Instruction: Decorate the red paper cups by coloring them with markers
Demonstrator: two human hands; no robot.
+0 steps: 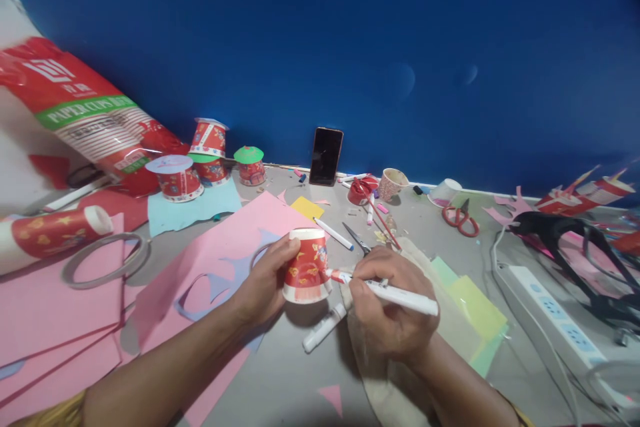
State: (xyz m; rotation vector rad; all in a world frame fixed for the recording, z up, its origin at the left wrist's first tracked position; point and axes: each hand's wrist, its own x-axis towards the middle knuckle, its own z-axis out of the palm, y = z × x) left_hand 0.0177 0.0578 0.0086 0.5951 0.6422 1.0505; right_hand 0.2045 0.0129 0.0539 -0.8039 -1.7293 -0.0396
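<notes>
My left hand [267,280] is closed round the side of a red patterned paper cup [306,263], which is upside down above the table. Gold and blue figures cover its side, and a pinkish band runs near its rim. In my right hand [393,307] is a white marker pen [407,298], its tip touching or very close to the cup's right side. Below the cup lies another white marker or cap [324,328] on the table. Behind my right hand, scissors [357,239] lie partly hidden. A beige cloth [370,373] is under my right wrist.
A phone [326,156] leans against the blue wall. Decorated cups [180,183] and a paper-cup bag [100,113] stand at left. Pink paper [240,233] and a tape roll [107,260] lie nearby. Red-handled scissors [461,220] and a power strip [553,313] are at right.
</notes>
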